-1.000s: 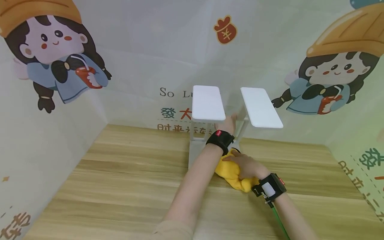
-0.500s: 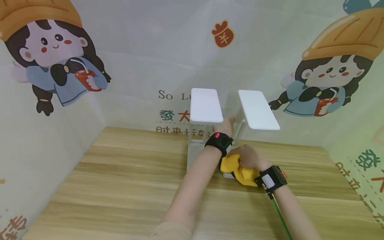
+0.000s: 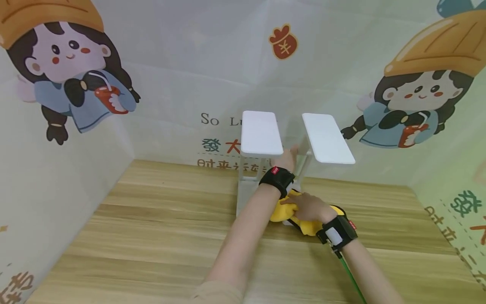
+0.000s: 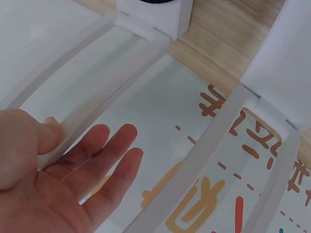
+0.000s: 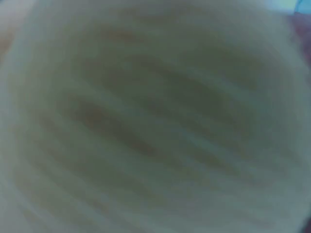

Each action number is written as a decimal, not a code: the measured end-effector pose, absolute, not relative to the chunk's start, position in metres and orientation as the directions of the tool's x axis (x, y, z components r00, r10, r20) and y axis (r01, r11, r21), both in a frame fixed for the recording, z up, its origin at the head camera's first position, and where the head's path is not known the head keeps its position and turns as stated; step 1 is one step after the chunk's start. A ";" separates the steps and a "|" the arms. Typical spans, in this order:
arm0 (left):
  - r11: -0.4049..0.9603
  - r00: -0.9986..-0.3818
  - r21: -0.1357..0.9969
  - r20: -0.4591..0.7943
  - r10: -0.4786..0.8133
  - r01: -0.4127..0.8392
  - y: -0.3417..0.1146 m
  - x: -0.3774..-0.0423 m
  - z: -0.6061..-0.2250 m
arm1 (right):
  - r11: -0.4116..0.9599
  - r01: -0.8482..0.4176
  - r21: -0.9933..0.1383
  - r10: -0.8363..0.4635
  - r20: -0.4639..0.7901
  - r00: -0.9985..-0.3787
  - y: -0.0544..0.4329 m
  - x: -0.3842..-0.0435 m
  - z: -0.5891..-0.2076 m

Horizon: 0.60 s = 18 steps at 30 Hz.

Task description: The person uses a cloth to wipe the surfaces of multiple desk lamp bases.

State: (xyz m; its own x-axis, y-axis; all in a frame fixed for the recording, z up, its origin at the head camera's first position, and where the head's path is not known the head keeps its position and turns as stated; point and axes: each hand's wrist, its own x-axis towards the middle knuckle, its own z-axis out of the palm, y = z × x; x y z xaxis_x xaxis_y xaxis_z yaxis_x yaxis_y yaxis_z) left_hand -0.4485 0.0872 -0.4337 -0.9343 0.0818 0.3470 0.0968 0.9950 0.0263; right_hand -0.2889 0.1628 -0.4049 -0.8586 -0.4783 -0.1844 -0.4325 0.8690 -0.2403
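Two white stands with tilted flat tops (image 3: pixel 261 132) (image 3: pixel 328 137) stand side by side near the back wall. My left hand (image 3: pixel 284 160) reaches between them; in the left wrist view, the thumb and fingers (image 4: pixel 112 165) lie on either side of one stand's upright bar (image 4: pixel 109 92), holding it. My right hand (image 3: pixel 312 207) grips a bunched yellow cloth (image 3: pixel 282 212) with dark edging, pressing it low at the right stand's base. Part of that base is hidden by the cloth and my left forearm. The right wrist view is only a blur.
The wooden table (image 3: pixel 171 236) spreads out around the stands. A pale printed backdrop (image 3: pixel 171 84) rises behind it and on both sides. A green cable (image 3: pixel 351 274) runs from the right wristband (image 3: pixel 338 232) toward the front edge.
My right hand has rubbed the yellow cloth back and forth over the base, refolding it; its dark edge now shows more. The left hand stays at the stand. The view shifts slightly.
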 end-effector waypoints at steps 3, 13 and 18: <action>0.995 -0.944 -0.037 0.315 0.103 0.097 0.086 -0.446 -0.431 | 0.866 -0.465 -0.183 -0.481 -0.054 -0.875 0.159 -0.295 -0.410; 0.992 -0.954 -0.046 0.272 0.122 0.114 0.078 -0.432 -0.415 | 0.904 -0.385 -0.184 -0.420 -0.218 -0.881 0.151 -0.298 -0.397; 0.996 -0.944 0.015 0.318 0.083 0.093 0.078 -0.426 -0.414 | 0.900 -0.412 -0.141 -0.431 -0.161 -0.888 0.146 -0.292 -0.402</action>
